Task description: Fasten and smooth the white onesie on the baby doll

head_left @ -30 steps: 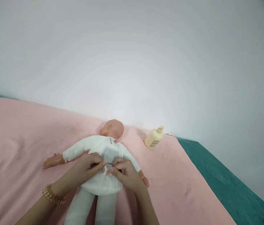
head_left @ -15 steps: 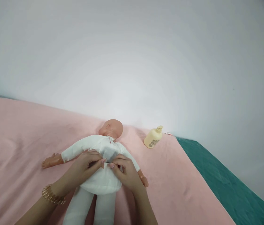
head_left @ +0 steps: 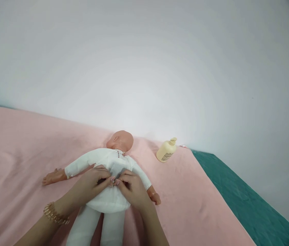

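Both forearms bare, no sleeves in view. Left hand [head_left: 93,181]: long nails, pale pink polish, rounded tips. Gold bracelet [head_left: 53,214] of chunky links on the left wrist, a snug band just behind the hand. Right hand [head_left: 131,188]: same long pink nails, wrist without any band or watch. No rings seen on either hand near the bracelet. No gloves.
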Motion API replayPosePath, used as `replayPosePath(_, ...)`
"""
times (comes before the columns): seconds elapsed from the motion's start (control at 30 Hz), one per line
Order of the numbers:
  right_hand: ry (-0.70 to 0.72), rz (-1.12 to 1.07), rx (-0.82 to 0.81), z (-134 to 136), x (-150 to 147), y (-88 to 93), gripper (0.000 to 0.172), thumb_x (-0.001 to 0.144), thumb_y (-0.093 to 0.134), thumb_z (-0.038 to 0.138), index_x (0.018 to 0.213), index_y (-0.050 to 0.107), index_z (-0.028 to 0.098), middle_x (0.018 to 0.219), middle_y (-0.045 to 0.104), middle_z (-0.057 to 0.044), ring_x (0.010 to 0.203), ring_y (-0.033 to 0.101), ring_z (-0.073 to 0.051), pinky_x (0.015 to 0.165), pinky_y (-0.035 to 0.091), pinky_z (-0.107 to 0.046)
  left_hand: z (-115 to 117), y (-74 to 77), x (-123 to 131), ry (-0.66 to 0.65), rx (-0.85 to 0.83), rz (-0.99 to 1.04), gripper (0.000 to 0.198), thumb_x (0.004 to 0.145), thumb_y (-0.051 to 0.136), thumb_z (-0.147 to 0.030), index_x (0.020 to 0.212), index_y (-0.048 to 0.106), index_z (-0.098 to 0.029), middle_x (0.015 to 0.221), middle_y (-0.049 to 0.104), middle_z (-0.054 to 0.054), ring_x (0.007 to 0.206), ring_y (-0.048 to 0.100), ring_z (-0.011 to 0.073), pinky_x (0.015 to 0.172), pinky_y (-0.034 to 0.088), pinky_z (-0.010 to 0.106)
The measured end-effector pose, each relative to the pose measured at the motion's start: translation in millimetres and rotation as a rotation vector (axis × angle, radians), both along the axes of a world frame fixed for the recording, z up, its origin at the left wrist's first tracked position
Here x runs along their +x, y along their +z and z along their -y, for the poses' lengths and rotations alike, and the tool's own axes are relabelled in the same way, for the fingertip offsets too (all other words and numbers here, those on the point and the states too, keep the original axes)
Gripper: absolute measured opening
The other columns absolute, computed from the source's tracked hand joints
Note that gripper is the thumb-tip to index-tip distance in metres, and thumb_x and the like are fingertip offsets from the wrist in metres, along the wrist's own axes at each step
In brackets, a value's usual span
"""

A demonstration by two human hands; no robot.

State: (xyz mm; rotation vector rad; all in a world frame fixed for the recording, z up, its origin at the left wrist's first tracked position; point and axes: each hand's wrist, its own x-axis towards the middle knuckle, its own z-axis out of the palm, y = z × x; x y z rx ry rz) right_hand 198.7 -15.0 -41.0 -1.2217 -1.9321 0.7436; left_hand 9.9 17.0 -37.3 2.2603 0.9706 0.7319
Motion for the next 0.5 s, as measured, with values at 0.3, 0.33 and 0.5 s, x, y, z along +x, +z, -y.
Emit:
replayPosePath(0.3, -0.233, -0.101, 0.151, -7, 3, -9.1, 0.026, 0.095, 0.05, 0.035, 0.113, 0.065, 0.022, 0.117, 0.058, -0.009, 0.115, 0.051, -0.021, 0.1, 0.041, -0.035, -4, -5.1, -6, 0.031, 0.021, 0.228, 0.034, 0.095, 0.044, -0.038, 0.077, 0.067, -0.022, 0.109, 0.066, 0.005, 0.105, 0.057, 0.0211, 0.093, 0.043, 0.036)
replayPosePath(0.33, -0.233, -0.078, 0.144, -7, 3, -9.6, 0.031, 0.095, 0.05, 0.036, 0.122, 0.06, 0.024, 0.125, 0.055, -0.009, 0.121, 0.047, -0.021, 0.104, 0.038, -0.037, -5, -6.8, -6, 0.042, 0.045, 0.229, 0.033, 0.095, 0.044, -0.038, 0.081, 0.068, -0.022, 0.115, 0.064, 0.006, 0.109, 0.056, 0.0219, 0.096, 0.043, 0.037)
replayPosePath(0.5, -0.154, 0.116, 0.08, -9, 0, -6.0, 0.038, 0.097, 0.047, 0.04, 0.133, 0.053, 0.028, 0.132, 0.053, -0.007, 0.124, 0.043, -0.024, 0.108, 0.032, -0.044, -8, -15.2, -3, 0.077, 0.187, 0.156, 0.036, 0.095, 0.045, -0.04, 0.124, 0.058, -0.023, 0.138, 0.054, 0.008, 0.136, 0.036, 0.0256, 0.112, 0.03, 0.048)
